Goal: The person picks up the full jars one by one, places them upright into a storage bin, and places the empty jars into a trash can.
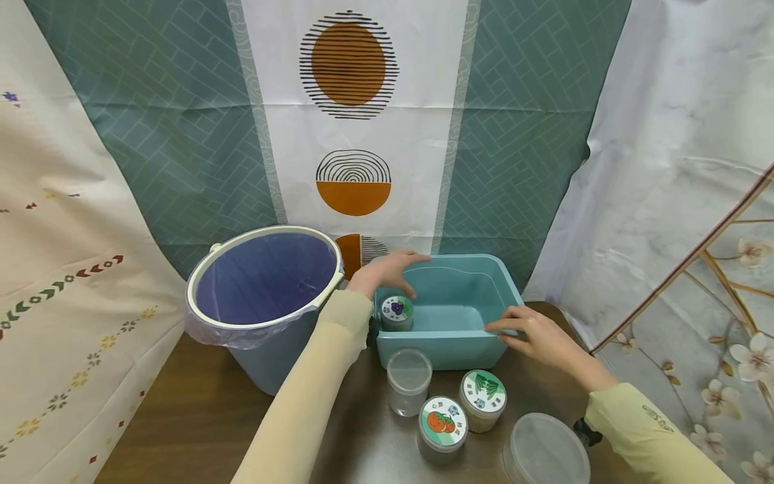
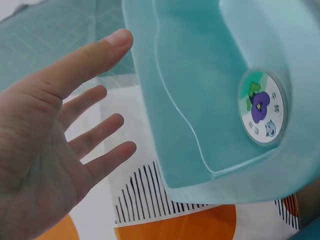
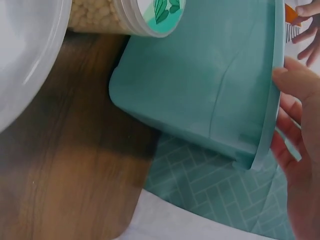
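Note:
A teal storage box (image 1: 447, 343) stands at the back of the table, with a round purple-pictured lidded jar (image 1: 397, 309) in its left front corner. Over the box's left rim is my left hand (image 1: 387, 272), fingers spread and holding nothing. In the left wrist view, the left hand (image 2: 55, 135) is beside the rim, thumb tip overlapping it. My right hand (image 1: 535, 336) is at the front right corner, holding the box rim between thumb and fingers. The right wrist view has the right hand's thumb (image 3: 295, 80) on the rim edge.
In front of the box stand a clear lidded jar (image 1: 408, 383), a tomato-pictured jar (image 1: 443, 427) and a green-pictured jar (image 1: 482, 400). A larger clear-lidded container (image 1: 546, 450) is at the right front. Left of the box stands a bagged blue bin (image 1: 266, 349). Curtains surround the table.

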A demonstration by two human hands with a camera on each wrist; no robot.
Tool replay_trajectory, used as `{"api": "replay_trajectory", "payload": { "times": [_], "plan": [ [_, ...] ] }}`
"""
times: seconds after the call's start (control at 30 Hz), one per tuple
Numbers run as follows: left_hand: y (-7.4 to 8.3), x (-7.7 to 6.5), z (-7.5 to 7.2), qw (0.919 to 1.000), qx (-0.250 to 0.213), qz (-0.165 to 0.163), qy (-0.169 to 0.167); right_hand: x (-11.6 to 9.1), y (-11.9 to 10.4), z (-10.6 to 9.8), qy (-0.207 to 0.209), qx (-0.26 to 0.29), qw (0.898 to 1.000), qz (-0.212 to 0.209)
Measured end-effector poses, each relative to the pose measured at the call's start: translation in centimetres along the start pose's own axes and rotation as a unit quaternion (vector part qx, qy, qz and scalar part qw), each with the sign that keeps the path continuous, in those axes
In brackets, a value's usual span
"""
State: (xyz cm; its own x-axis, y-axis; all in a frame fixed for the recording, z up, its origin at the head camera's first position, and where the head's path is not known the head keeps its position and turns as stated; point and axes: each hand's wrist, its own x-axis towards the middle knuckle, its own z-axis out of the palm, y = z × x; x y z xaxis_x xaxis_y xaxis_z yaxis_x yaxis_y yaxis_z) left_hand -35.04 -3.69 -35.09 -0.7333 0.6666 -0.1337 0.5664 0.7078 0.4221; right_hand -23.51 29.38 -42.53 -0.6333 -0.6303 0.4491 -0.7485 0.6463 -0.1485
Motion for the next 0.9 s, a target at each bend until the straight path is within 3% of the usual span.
{"api": "replay_trajectory", "payload": {
  "times": [0.17, 0.3, 0.6, 0.9],
  "plan": [
    [0.9, -0.8, 0.5, 0.9997, 0.002, 0.024, 0.003, -0.3, 1.0, -0.3, 0.015, -0.006, 1.0, -0.019],
    [1.2, -1.2, 1.0, 0.9993, -0.002, 0.037, 0.007, -0.8, 1.7, -0.6, 0.043, -0.015, 0.999, 0.001],
    [1.4, -1.7, 2.2, 0.9994, -0.005, 0.033, 0.011, -1.7, 2.4, -0.7, 0.069, -0.057, 0.99, 0.108],
    [1.7, -2.5, 3.2, 0.9991, -0.016, 0.038, 0.008, -2.3, 2.3, -0.2, 0.039, -0.039, 0.972, 0.227]
  ]
}}
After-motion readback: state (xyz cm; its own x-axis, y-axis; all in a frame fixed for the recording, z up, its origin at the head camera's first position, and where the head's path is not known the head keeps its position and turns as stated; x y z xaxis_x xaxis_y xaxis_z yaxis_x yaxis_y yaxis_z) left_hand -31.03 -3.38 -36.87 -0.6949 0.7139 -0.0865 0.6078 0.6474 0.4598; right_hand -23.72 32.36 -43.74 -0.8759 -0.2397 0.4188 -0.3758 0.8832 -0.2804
